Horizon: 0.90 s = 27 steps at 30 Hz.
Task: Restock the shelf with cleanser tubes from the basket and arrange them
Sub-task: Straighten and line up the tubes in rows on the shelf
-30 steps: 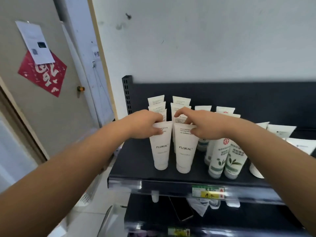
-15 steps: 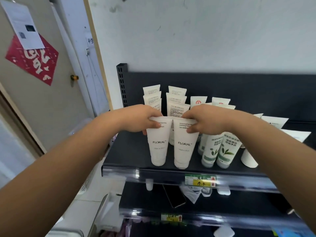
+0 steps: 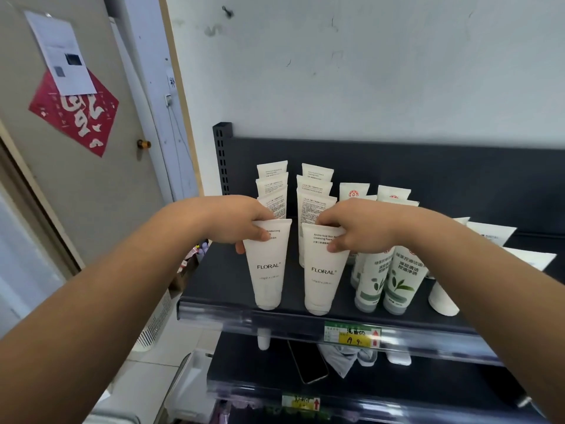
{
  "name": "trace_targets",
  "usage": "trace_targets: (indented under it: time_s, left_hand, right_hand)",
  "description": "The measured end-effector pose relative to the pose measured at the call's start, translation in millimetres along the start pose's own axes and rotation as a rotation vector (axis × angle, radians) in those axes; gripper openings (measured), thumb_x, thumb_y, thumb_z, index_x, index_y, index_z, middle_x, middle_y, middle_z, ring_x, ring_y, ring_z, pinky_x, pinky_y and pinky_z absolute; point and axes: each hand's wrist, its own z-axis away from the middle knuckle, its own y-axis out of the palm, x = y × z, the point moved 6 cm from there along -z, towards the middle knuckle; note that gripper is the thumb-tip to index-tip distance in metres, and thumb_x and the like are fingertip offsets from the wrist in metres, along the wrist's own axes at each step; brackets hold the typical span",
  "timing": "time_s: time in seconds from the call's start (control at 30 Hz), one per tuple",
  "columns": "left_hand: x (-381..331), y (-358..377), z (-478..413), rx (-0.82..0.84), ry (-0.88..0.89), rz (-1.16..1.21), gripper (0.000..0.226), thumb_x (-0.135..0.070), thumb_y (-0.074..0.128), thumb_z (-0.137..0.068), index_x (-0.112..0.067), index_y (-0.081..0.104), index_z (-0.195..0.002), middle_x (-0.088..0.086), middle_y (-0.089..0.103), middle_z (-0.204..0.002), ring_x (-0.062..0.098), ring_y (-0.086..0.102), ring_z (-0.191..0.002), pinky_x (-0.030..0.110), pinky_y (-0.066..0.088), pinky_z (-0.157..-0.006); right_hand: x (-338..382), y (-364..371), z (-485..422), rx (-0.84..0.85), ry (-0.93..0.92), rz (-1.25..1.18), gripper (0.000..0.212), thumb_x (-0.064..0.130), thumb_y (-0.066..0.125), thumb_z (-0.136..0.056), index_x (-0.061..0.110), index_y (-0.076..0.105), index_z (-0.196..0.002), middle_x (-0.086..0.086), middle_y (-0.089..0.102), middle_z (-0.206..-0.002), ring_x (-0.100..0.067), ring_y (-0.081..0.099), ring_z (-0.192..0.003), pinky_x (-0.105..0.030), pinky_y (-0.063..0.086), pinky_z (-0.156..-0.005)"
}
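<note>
Both arms reach forward; I see the left hand point(image 3: 241, 220) pinching the left tube point(image 3: 269, 270) by its top, the right hand point(image 3: 360, 229) pinching the right tube point(image 3: 322, 273) likewise. Each tube stands cap-down at the front of the shelf point(image 3: 214, 280).

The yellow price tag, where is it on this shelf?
In the head view, the yellow price tag sits on the upper shelf's front rail, right of centre, just below the green-leaf tubes and right of the two front FLORAL tubes.
</note>
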Motion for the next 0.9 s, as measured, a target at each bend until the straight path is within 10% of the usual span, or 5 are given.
trace_targets:
  time_s: [0.9]
  left_hand:
    - [11, -3, -7, 0.209, 0.056, 0.095, 0.034, -0.052, 0.059, -0.087, -0.030, 0.062, -0.114, -0.016, 0.069, -0.106, 0.008, 0.068, -0.093, 0.034, 0.056, -0.088]
  right_hand:
    - [-1, 3, -8, 0.166, 0.058, -0.076, 0.014, 0.030, 0.066, -0.089, 0.022, 0.060, -0.100, 0.010, 0.064, -0.090, -0.010, 0.061, -0.083, -0.030, 0.050, -0.077]
